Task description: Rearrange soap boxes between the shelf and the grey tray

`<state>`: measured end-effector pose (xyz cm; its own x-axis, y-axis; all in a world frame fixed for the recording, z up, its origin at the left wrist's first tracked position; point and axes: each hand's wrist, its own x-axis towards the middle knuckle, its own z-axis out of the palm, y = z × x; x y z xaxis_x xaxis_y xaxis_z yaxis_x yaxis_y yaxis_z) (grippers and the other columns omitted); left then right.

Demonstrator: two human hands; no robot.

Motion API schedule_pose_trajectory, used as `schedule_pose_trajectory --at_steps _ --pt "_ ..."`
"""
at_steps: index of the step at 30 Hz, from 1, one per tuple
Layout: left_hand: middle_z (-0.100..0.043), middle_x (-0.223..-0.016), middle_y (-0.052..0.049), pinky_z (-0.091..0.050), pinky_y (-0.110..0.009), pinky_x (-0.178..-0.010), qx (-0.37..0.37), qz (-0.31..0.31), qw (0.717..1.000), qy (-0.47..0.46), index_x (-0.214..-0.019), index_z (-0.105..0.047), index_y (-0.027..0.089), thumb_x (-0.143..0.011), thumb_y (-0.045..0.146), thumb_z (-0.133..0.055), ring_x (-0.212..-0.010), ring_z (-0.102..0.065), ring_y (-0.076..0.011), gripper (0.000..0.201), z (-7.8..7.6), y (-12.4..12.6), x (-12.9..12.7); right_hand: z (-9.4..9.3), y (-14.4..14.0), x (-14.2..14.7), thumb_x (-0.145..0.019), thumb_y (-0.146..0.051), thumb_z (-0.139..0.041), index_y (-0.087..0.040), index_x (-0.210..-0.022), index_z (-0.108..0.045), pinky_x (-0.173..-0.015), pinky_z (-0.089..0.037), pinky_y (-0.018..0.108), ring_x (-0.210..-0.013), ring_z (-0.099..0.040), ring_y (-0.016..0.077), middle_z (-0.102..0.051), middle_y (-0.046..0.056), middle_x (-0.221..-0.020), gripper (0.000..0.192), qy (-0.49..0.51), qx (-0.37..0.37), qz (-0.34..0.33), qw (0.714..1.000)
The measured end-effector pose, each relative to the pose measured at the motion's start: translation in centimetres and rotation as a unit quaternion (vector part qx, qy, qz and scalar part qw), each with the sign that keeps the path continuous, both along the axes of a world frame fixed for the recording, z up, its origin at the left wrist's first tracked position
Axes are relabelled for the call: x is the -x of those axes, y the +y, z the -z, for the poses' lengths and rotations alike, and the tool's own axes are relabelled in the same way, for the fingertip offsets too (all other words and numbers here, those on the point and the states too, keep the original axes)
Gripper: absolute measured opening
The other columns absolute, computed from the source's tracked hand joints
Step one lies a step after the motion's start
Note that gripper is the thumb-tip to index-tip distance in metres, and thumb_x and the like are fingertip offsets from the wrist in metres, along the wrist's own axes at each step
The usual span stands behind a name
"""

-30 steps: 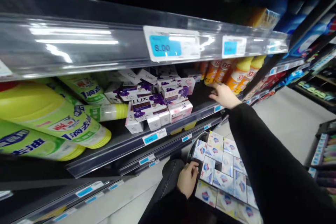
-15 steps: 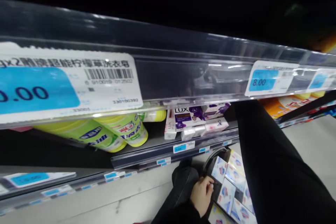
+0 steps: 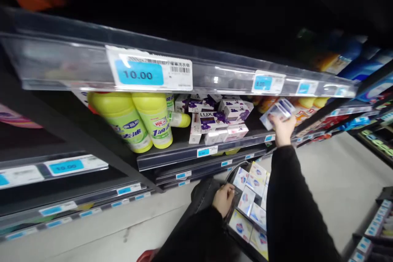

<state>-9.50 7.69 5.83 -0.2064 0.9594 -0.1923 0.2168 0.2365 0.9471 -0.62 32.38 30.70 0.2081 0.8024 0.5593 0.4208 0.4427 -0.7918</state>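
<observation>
My right hand (image 3: 284, 129) is up at the shelf, closed around white-and-blue boxes (image 3: 278, 110), blurred and partly covered by the fingers. To its left on that shelf are stacked LUX soap boxes (image 3: 211, 119), white and purple, some pinkish. Lower down, my left hand (image 3: 224, 200) has its fingers curled over the edge of a dark basket (image 3: 235, 223). Rows of soap boxes (image 3: 245, 200), white with blue and yellow, fill the basket beside that hand.
Green dish soap bottles (image 3: 153, 123) stand left of the LUX boxes. A shelf edge with price tags (image 3: 149, 73) crosses above the right hand. Orange packs (image 3: 307, 106) lie to the right. Pale floor (image 3: 331, 176) extends below, with another shelf (image 3: 371, 233) at lower right.
The view has pulled back and turned to the right. My right hand, hidden behind the shelf edge before, now shows with white-and-blue boxes in it. The left hand stays at the basket.
</observation>
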Motion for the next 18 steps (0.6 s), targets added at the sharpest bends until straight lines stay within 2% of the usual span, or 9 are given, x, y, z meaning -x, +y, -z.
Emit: schedule_pose_trajectory --at_steps 1,3,5,7,8,10,13,15,18 --pt "-0.062 -0.077 -0.002 -0.045 -0.029 -0.08 -0.007 -0.02 0.999 -0.046 -0.097 -0.065 0.019 -0.083 0.018 -0.054 -0.076 -0.06 -0.0169 0.018 -0.1 -0.1 0.1 0.4 -3.4 -0.8 -0.058 -0.045 -0.078 -0.013 -0.112 -0.057 -0.096 -0.046 0.052 -0.099 -0.06 0.0269 -0.063 0.012 -0.109 0.066 0.129 0.035 -0.052 0.99" --pt "-0.063 -0.078 -0.003 -0.045 -0.029 -0.078 -0.011 -0.042 0.981 -0.188 -0.1 -0.063 0.018 -0.08 0.029 -0.061 -0.076 -0.059 -0.017 0.023 -0.8 -0.8 0.3 2.2 -11.1 -2.8 -0.063 -0.042 -0.076 -0.018 -0.113 -0.061 -0.098 -0.047 0.048 -0.1 -0.062 0.0239 -0.067 0.007 -0.105 0.058 0.329 0.116 -0.144 0.926" --pt "-0.065 -0.091 -0.006 -0.047 -0.031 -0.079 -0.002 -0.022 0.933 -0.359 -0.108 -0.06 0.019 -0.078 0.044 -0.066 -0.083 -0.06 -0.0183 0.04 -2.1 -2.7 0.5 5.3 -18.8 -4.9 -0.07 -0.046 -0.073 -0.027 -0.111 -0.065 -0.098 -0.048 0.047 -0.102 -0.064 0.0231 -0.071 0.002 -0.101 0.047 0.454 0.215 -0.148 0.852" --pt "-0.065 -0.109 -0.01 -0.048 -0.035 -0.083 0.018 0.036 0.868 -0.495 -0.116 -0.058 0.02 -0.077 0.057 -0.065 -0.096 -0.06 -0.0212 0.054 -3.8 -5.4 0.4 8.9 -26.0 -6.6 -0.07 -0.052 -0.073 -0.03 -0.104 -0.069 -0.1 -0.047 0.049 -0.101 -0.065 0.0235 -0.074 0.0 -0.094 0.041 0.514 0.302 -0.117 0.795" --pt "-0.064 -0.115 -0.011 -0.049 -0.038 -0.085 0.031 0.072 0.84 -0.537 -0.118 -0.058 0.02 -0.078 0.06 -0.063 -0.102 -0.06 -0.023 0.057 -4.7 -7.0 0.3 10.6 -29.1 -7.1 -0.067 -0.055 -0.075 -0.029 -0.099 -0.071 -0.101 -0.047 0.049 -0.1 -0.066 0.0241 -0.074 0.001 -0.092 0.041 0.529 0.34 -0.106 0.771" --pt "-0.064 -0.117 -0.012 -0.048 -0.043 -0.089 0.064 0.145 0.797 -0.583 -0.117 -0.061 0.02 -0.081 0.063 -0.058 -0.11 -0.059 -0.0273 0.056 -6.4 -9.9 0.1 13.3 -34.3 -7.4 -0.064 -0.054 -0.079 -0.025 -0.095 -0.073 -0.103 -0.046 0.047 -0.102 -0.067 0.0254 -0.075 0.004 -0.096 0.042 0.528 0.401 -0.132 0.737" --pt "-0.071 -0.098 -0.013 -0.047 -0.045 -0.092 0.118 0.189 0.766 -0.602 -0.098 -0.069 0.013 -0.09 0.055 -0.047 -0.107 -0.063 -0.0305 0.048 -8.3 -13.0 -0.2 14.8 -39.1 -6.3 -0.062 -0.044 -0.084 -0.019 -0.095 -0.074 -0.103 -0.047 0.045 -0.105 -0.067 0.0284 -0.075 0.008 -0.101 0.042 0.497 0.468 -0.212 0.699" --pt "-0.072 -0.087 -0.011 -0.047 -0.042 -0.093 0.146 0.171 0.765 -0.604 -0.088 -0.07 0.012 -0.095 0.046 -0.04 -0.101 -0.067 -0.0291 0.046 -9.0 -14.0 -0.2 14.7 -40.5 -5.5 -0.063 -0.043 -0.084 -0.018 -0.096 -0.074 -0.103 -0.048 0.045 -0.109 -0.066 0.0292 -0.074 0.009 -0.104 0.043 0.504 0.49 -0.245 0.668" --pt "-0.071 -0.08 -0.01 -0.05 -0.038 -0.088 0.173 0.134 0.773 -0.596 -0.084 -0.07 0.01 -0.098 0.041 -0.033 -0.094 -0.069 -0.0263 0.05 -9.4 -14.7 -0.1 14.6 -41.3 -4.6 -0.065 -0.046 -0.082 -0.017 -0.097 -0.074 -0.103 -0.048 0.043 -0.117 -0.062 0.0289 -0.073 0.009 -0.109 0.044 0.544 0.492 -0.265 0.626"
